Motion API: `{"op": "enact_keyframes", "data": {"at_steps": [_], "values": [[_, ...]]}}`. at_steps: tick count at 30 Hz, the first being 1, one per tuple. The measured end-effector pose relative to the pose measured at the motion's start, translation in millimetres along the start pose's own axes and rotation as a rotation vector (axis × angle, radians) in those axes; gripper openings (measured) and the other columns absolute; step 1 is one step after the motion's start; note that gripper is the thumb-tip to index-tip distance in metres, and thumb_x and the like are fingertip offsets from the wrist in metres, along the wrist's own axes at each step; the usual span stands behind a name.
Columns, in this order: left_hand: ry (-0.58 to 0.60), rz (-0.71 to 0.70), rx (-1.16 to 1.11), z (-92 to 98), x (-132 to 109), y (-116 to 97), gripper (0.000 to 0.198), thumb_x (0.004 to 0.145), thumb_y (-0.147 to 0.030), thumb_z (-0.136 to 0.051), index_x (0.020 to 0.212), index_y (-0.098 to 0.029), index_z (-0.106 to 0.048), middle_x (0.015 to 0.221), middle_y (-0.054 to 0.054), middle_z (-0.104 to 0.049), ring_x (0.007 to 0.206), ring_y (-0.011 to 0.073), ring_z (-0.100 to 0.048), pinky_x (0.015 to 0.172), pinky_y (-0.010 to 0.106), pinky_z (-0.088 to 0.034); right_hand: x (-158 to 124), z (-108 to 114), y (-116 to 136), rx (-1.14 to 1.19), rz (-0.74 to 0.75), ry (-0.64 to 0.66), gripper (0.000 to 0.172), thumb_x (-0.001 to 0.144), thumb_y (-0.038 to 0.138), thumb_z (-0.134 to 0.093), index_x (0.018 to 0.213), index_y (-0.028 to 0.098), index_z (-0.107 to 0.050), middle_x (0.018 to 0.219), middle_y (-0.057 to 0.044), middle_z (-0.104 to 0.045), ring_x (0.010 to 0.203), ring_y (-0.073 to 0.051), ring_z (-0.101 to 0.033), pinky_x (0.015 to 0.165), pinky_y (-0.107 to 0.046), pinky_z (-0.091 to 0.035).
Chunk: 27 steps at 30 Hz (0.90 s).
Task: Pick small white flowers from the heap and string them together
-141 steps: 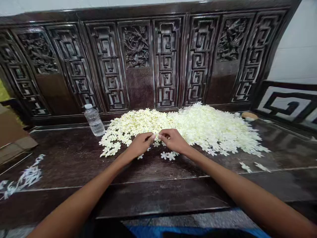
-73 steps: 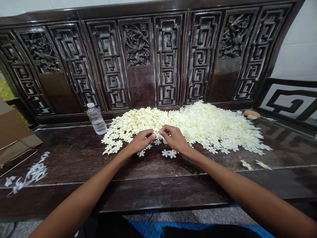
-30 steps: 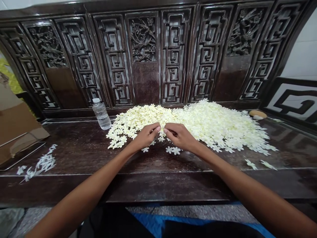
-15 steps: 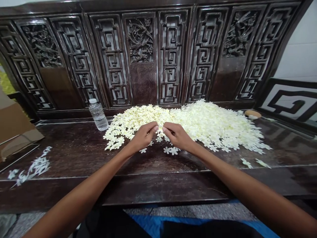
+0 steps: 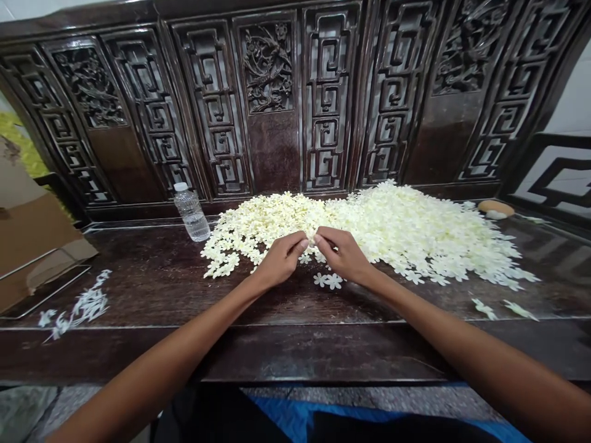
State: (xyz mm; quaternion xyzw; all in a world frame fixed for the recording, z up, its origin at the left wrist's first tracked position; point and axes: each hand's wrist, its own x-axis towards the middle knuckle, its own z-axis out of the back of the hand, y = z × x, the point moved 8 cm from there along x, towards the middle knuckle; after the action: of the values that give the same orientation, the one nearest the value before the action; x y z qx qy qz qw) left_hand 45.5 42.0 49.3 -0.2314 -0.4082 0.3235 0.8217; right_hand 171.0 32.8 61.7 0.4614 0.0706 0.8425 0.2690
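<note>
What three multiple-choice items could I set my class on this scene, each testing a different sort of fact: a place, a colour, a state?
1. Where does the plastic bottle stand in relation to the flower heap?
A. At its right end
B. At its left end
C. On top of it

2. What colour are the flowers in the heap?
A. Bright red
B. Deep blue
C. Creamy white

3. How are the left hand and right hand placed?
A. Their fingers are close together at the heap's near edge
B. They lie flat, far apart
C. Both grip the bottle

Answers:
1. B: the bottle stands upright beside the heap's left end.
2. C: the whole heap shows a pale cream-white.
3. A: the two hands nearly meet at the heap's near edge.
</note>
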Motion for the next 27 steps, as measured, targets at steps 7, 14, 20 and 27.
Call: {"op": "enact_keyframes", "data": {"at_steps": [7,14,20,27], "values": [[-0.021,0.029,-0.028,5.0,0.0,7.5,0.04,0.106,-0.051,-0.041,0.082,-0.019,-0.048,0.076,0.0,-0.051,0.072,0.0164,-0.046,0.069,0.029,-0.035,-1.1,-6.3,3.8,0.055,0.021,0.043,0.029,0.107,0.03,-0.044,0.079,0.022,-0.043,0.07,0.001,-0.045,0.063,-0.014,-0.038,0.062,-0.03,-0.03],[-0.006,0.046,-0.071,6.1,1.3,9.0,0.042,0.106,-0.054,-0.042,0.083,-0.019,-0.049,0.075,0.0,-0.05,0.072,0.0165,-0.048,0.069,0.03,-0.037,0.4,-6.0,0.9,0.077,-0.043,0.075,0.031,0.107,0.034,-0.043,0.078,0.022,-0.043,0.07,0.001,-0.045,0.064,-0.014,-0.039,0.062,-0.03,-0.03],[0.075,0.019,-0.01,1.2,2.2,9.2,0.042,0.105,-0.053,-0.044,0.081,-0.019,-0.048,0.076,0.0,-0.049,0.073,0.0163,-0.046,0.07,0.029,-0.034,-2.8,-7.7,-10.8,0.128,-0.153,0.032,0.034,0.107,0.036,-0.043,0.076,0.022,-0.041,0.067,0.002,-0.042,0.063,-0.015,-0.039,0.063,-0.03,-0.03],[0.05,0.077,-0.176,-1.1,3.7,20.9,0.046,0.104,-0.058,-0.046,0.082,-0.018,-0.051,0.075,-0.001,-0.049,0.07,0.0145,-0.044,0.067,0.028,-0.035,-2.7,-8.0,-13.8,0.151,-0.149,0.061,0.037,0.107,0.039,-0.044,0.074,0.022,-0.041,0.068,0.003,-0.041,0.065,-0.014,-0.038,0.064,-0.03,-0.029]]}}
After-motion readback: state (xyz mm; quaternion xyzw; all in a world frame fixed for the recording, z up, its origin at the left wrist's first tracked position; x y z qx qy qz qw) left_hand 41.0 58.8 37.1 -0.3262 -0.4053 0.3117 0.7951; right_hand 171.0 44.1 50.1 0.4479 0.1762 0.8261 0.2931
